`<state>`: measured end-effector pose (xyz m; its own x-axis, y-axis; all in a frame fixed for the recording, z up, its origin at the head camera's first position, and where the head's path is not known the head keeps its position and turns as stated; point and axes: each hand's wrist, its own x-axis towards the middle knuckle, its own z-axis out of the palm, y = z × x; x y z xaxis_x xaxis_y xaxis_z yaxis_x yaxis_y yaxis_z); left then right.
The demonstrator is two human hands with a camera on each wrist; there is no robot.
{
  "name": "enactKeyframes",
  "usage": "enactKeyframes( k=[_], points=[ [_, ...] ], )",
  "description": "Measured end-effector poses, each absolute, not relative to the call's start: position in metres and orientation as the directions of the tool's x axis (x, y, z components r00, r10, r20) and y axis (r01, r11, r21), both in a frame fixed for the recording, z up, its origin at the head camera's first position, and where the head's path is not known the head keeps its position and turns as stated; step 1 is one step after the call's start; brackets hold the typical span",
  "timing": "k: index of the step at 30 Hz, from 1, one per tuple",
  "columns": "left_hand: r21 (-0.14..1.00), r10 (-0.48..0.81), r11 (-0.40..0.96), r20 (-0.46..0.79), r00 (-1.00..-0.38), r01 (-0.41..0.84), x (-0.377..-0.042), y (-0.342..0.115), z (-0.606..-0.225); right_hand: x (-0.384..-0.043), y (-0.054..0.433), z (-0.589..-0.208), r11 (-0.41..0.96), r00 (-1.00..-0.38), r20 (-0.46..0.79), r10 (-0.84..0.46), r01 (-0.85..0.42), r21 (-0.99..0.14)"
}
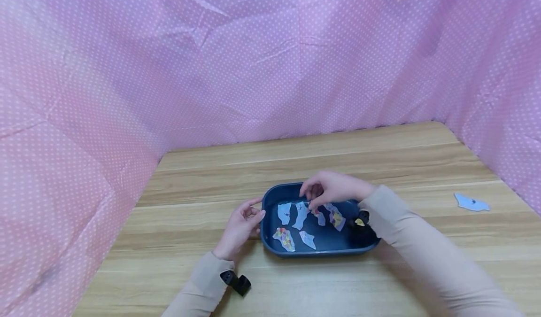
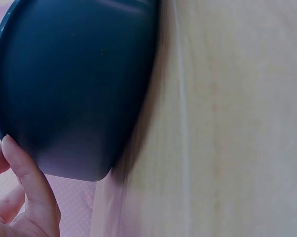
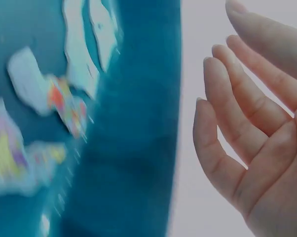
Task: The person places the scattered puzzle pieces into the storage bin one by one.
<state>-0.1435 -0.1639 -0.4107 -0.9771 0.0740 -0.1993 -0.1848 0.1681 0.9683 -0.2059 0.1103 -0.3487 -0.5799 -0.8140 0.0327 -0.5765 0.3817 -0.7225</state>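
Note:
A dark blue rectangular tray [image 1: 314, 253] with rounded corners stands on the table. My left hand [image 1: 237, 228] is at its left end, thumb and finger gripping the rim; the left wrist view shows the thumb [image 2: 27, 175] against the tray's outer wall [image 2: 74, 94]. Over the tray's far side hovers my right hand [image 1: 336, 188], its fingers loosely bent. Nothing lies between those fingers [image 3: 237, 111] in the right wrist view. Inside the tray are several irregular flat pieces: pale blue ones [image 1: 284, 213] and multicoloured ones [image 1: 284, 239]. A red-and-white piece [image 1: 320, 217] lies below the right fingertips.
One pale blue piece [image 1: 472, 202] with a dark mark lies on the wooden table [image 1: 203, 181], far to the right of the tray. Pink dotted cloth [image 1: 270, 73] hangs behind the table and along both sides.

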Motion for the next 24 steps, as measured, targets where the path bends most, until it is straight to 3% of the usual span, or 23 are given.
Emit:
enactKeyframes(
  k=[12,24],
  points=[
    [0.972,0.080,0.167,-0.182,-0.980,-0.167,-0.145,-0.167,-0.412,-0.204,0.174,-0.316,0.528,-0.704,0.071,-0.707,-0.592,-0.609],
    [0.976,0.108,0.149,-0.174,-0.979,-0.157,-0.143,-0.167,-0.410,-0.188,0.258,-0.345,0.573,-0.744,0.134,-0.655,-0.604,-0.554]
  ],
)
